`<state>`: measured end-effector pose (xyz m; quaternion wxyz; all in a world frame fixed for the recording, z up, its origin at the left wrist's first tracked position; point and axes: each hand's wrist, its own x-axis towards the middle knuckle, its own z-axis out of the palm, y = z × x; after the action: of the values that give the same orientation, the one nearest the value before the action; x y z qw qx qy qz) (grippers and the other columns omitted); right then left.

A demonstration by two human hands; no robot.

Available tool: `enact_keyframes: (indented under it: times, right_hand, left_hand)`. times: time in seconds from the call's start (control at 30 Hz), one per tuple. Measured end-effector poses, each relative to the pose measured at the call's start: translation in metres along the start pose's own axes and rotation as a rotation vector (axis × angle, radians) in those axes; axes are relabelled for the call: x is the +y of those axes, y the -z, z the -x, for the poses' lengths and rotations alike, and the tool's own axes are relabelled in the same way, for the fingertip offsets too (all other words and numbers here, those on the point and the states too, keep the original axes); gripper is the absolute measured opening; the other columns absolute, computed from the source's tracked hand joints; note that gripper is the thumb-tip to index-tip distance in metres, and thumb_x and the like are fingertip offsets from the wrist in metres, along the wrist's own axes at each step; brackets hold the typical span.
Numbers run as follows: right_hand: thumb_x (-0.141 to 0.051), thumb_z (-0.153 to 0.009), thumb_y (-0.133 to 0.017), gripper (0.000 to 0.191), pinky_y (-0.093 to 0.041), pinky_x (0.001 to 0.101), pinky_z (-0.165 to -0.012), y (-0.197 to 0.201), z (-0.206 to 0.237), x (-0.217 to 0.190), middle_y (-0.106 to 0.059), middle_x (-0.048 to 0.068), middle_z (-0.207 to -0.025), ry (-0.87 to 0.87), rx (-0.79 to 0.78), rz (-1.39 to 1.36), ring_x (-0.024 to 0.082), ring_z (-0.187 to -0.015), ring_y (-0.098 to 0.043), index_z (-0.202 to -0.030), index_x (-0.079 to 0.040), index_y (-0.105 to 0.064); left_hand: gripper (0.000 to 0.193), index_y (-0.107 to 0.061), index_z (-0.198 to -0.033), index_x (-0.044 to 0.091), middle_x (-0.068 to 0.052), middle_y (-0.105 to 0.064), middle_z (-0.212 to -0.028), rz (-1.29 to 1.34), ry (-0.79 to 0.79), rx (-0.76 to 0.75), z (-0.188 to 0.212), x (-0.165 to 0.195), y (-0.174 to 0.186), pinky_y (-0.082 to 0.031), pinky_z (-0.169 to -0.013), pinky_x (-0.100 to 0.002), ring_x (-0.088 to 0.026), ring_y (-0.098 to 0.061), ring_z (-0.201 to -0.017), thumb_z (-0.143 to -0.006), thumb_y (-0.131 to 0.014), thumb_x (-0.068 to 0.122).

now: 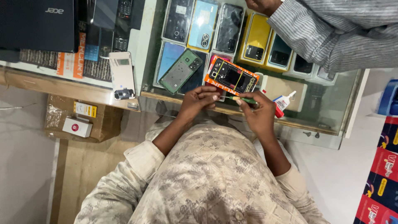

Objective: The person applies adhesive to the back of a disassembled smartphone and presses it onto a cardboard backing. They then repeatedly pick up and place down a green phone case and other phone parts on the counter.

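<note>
Left hand (198,101): rested on the near edge of the glass surface (323,112), fingers curled, fingertips touching the lower left corner of the opened phone (232,76).
Right hand (258,111): closed around a thin green tool (244,100), pinched between thumb and fingers, tip pointing left toward the left hand.
Opened phone: lay tilted just beyond both hands, back removed, dark insides showing, orange frame, crossed by 2 yellow bands.
Green back cover (180,70): lay tilted beyond the left hand, just left of the opened phone, not touched.
Glue bottle (283,102): small, white with a red base, lay just right of the right hand, nozzle pointing away.
White phone (122,75): lay face down well left of the left hand.
Boxed phones (232,31): rows under the glass, beyond both hands.
Another person's grey striped sleeve (331,29): across the far side, well beyond the right hand.
</note>
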<state>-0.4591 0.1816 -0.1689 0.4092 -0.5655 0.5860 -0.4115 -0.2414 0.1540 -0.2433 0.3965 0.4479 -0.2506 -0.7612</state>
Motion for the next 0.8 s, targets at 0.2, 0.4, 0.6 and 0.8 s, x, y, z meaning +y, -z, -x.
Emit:
enact_keyframes:
  times: [0.2,0.4,0.6,0.8]
  right_hand:
    - [-0.006,-0.095,-0.078,0.013,-0.058,0.0293,-0.063,0.010,-0.019,-0.020,-0.071,0.010,-0.096,0.145,-0.016,0.296,0.016,-0.077,-0.070,-0.106,0.000,-0.074]
    - [-0.014,-0.092,-0.080,0.018,-0.053,0.0406,-0.062,0.004,-0.051,-0.040,-0.068,0.015,-0.090,0.348,-0.128,0.622,0.030,-0.068,-0.067,-0.102,-0.002,-0.072]
    - [-0.017,-0.092,-0.078,0.019,-0.053,0.0475,-0.068,-0.005,-0.073,-0.044,-0.067,0.017,-0.089,0.383,-0.220,0.751,0.039,-0.077,-0.067,-0.097,-0.001,-0.070]
    - [-0.014,-0.089,-0.077,0.018,-0.054,0.0485,-0.069,-0.013,-0.077,-0.044,-0.066,0.018,-0.091,0.388,-0.278,0.768,0.039,-0.078,-0.067,-0.097,-0.001,-0.069]
  left_hand:
    - [0.044,-0.068,-0.125,0.010,-0.009,-0.070,-0.124,-0.878,-0.688,0.089,0.010,0.010,0.007,-0.047,-0.111,-0.043,-0.027,-0.057,-0.126,-0.084,-0.083,0.016]
    - [0.078,-0.053,-0.149,0.017,-0.010,-0.040,-0.159,-1.070,-0.903,-0.041,-0.007,0.015,0.000,-0.026,-0.123,-0.053,-0.037,-0.033,-0.150,-0.077,-0.084,0.023]
    - [0.081,-0.054,-0.149,0.021,-0.010,-0.039,-0.161,-1.044,-0.876,-0.069,-0.012,0.015,-0.001,-0.025,-0.123,-0.053,-0.038,-0.031,-0.150,-0.073,-0.083,0.024]
    - [0.077,-0.057,-0.146,0.022,-0.009,-0.040,-0.160,-1.027,-0.866,-0.087,-0.012,0.015,0.003,-0.023,-0.122,-0.053,-0.037,-0.031,-0.150,-0.074,-0.084,0.025]
